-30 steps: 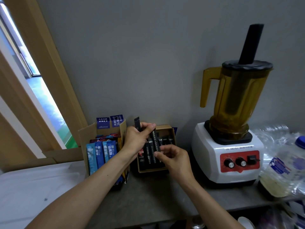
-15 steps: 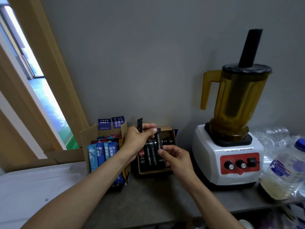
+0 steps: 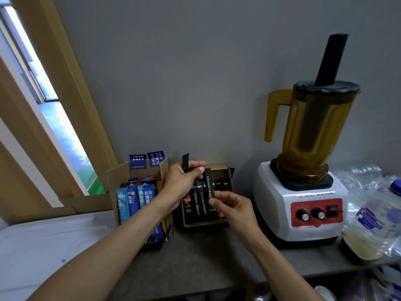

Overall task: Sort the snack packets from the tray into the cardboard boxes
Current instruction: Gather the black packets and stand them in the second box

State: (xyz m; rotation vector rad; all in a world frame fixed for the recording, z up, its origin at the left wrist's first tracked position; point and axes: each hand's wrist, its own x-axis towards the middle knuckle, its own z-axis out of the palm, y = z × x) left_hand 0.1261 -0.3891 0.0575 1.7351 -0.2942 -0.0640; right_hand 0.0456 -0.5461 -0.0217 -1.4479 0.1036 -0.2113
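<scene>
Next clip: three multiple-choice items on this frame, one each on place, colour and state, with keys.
1. The blender stands on which side of the small box? A left B right C in front
2. The front packets in the big box are: A blue B green C white
3. The right hand: A lies flat B pinches a black packet C grips a handle
Key: B, the blender is to its right; A, blue wrappers show; B, it holds the packet over the small box.
</scene>
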